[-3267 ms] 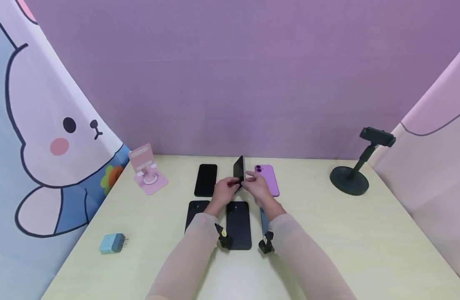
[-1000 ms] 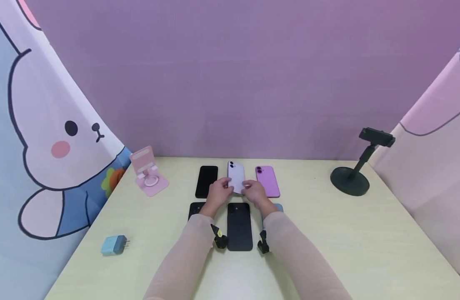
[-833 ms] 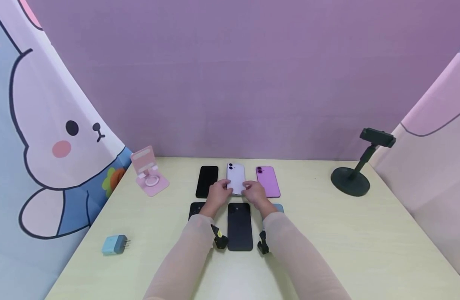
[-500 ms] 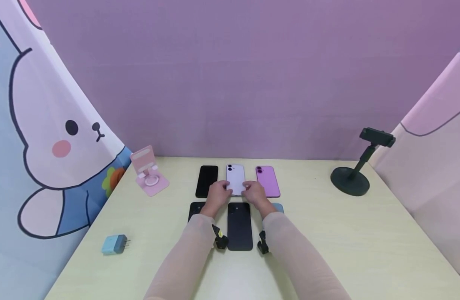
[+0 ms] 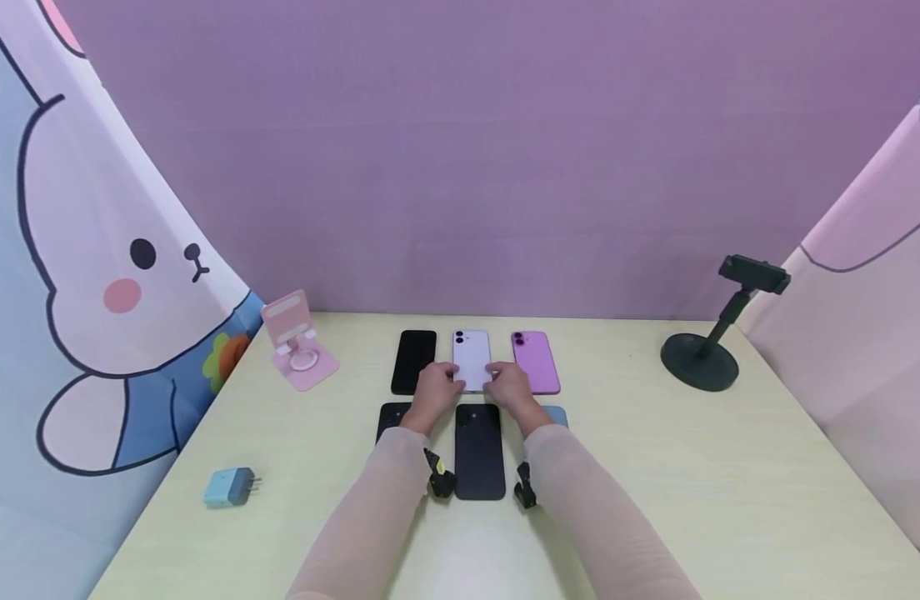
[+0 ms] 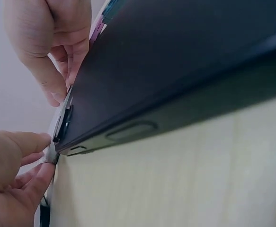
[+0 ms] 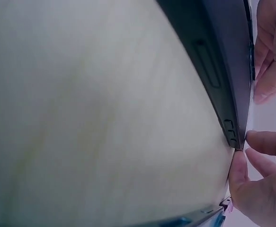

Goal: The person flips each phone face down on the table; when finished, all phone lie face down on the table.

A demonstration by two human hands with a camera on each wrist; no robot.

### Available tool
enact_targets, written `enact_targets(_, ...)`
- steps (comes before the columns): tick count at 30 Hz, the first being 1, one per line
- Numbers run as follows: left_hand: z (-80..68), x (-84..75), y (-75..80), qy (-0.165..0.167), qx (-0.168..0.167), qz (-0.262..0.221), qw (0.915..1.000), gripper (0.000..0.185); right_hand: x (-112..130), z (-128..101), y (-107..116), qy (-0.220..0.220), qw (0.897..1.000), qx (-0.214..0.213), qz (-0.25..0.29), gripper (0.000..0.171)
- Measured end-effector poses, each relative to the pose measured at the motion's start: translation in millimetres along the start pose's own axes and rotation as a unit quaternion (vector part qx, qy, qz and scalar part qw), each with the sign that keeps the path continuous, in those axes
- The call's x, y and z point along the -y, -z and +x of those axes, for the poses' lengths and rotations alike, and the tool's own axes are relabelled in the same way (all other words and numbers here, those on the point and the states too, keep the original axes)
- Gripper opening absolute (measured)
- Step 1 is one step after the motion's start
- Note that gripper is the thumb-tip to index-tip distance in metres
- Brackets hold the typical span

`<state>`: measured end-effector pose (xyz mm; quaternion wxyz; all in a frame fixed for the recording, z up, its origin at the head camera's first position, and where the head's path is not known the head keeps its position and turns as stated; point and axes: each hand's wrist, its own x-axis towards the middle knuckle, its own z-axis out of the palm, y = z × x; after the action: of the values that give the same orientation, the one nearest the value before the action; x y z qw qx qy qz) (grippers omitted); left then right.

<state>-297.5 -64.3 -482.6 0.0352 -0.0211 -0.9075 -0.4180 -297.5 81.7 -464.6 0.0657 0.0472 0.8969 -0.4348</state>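
A pale lavender phone [image 5: 471,354] lies camera side up in the middle of the back row. My left hand [image 5: 434,388] pinches its lower left edge between thumb and fingers. On the lower right edge, my right hand [image 5: 511,387] pinches the same phone. In the left wrist view, a black phone [image 6: 175,52] fills the near side and partly covers the lavender one; the left hand [image 6: 14,175] is low and the right hand [image 6: 50,33] above. The right wrist view has the right hand's thumb and fingers [image 7: 241,170] just past the black phone's corner.
Beside the lavender phone lie a black phone [image 5: 413,362] and a purple phone [image 5: 536,362]. The front row has a dark phone [image 5: 392,417], the black phone and a blue phone [image 5: 557,414], partly under my arms. A pink stand [image 5: 298,342], blue charger [image 5: 229,487] and black stand [image 5: 700,361] are farther out.
The lavender phone stood on edge, dark screen showing, 3.3 seconds ago. It has turned camera side up and come down flat, its top edge lowering slightly over the last second. Both hands stay at it.
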Motion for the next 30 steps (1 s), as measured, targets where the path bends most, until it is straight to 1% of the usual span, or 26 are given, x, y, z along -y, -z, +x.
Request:
enact_targets(7,0.1,1.1,3.0,-0.015,-0.002,0.036,0.9992,0.028,3.2,-1.8,-3.0,0.005,1.000,0.000,-0.017,0.040)
enact_targets(12,-0.7,1.8,5.0,-0.015,0.003,0.036,0.9992,0.028,5.2,-2.3,-4.3,0.008,1.000,-0.001,-0.016,0.040)
enact_targets(15,-2.0,2.6,9.1,-0.016,0.012,0.034,0.9992,0.029,7.4,-3.1,-6.1,0.009,1.000,-0.004,-0.016,0.042)
enact_targets(18,-3.5,4.6,17.1,-0.018,0.014,0.023,0.9995,0.029,13.0,-5.1,-8.5,0.027,0.999,-0.021,-0.030,0.041)
enact_targets(21,-4.7,10.0,29.5,-0.025,0.000,0.016,0.9996,0.029,22.5,-7.7,-13.1,0.059,0.996,-0.031,-0.051,0.039)
enact_targets(23,-5.5,14.9,38.9,-0.022,-0.013,0.008,0.9996,0.028,29.9,-9.8,-17.6,0.078,0.995,-0.028,-0.053,0.038)
enact_targets(26,-6.5,23.6,53.3,-0.024,-0.029,-0.004,0.9993,0.027,39.2,-12.4,-25.8,0.097,0.994,-0.019,-0.041,0.036)
enact_targets(30,-9.5,35.2,68.6,-0.010,-0.047,-0.016,0.9987,0.026,45.3,-12.9,-39.3,0.103,0.994,-0.011,-0.033,0.034)
